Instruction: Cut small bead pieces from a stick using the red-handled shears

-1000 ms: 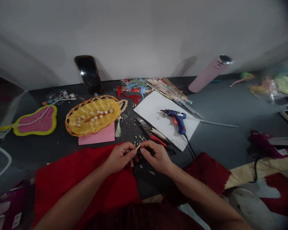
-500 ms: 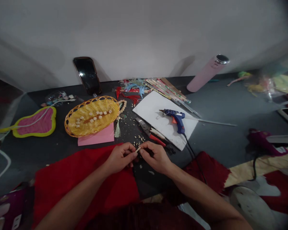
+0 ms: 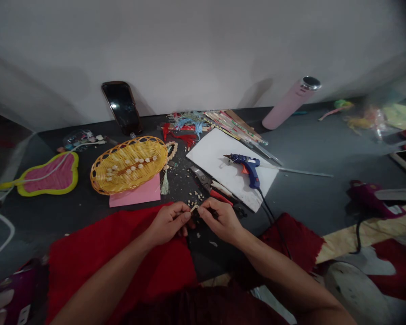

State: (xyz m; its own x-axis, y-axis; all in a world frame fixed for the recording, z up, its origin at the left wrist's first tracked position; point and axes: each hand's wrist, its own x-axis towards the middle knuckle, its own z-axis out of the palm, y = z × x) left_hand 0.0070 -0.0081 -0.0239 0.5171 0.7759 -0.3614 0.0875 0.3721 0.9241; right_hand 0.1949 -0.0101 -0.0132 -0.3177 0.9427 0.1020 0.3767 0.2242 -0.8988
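My left hand [image 3: 172, 220] pinches one end of a small pale stick [image 3: 194, 208] between thumb and fingertips. At its other end my right hand [image 3: 219, 219] also pinches it; the stick looks bent near those fingertips. Just beyond the fingers lie several tiny cut pale pieces [image 3: 196, 195] on the dark table. Red-handled pliers [image 3: 219, 196] rest past my right hand, beside some pale sticks [image 3: 220, 188]. Red cloth [image 3: 122, 253] is spread beneath my left hand and forearm.
A yellow woven basket [image 3: 130, 164] with small pale flower shapes sits on pink paper [image 3: 135, 197]. On a white board [image 3: 209, 151] lies a blue glue gun [image 3: 248, 168], its cord trailing toward me. A phone [image 3: 122, 108] and a pink bottle [image 3: 291, 104] stand by the wall.
The stick between my fingertips looked straight before and now shows a bend near the right fingers. Both hands stay in nearly the same place.
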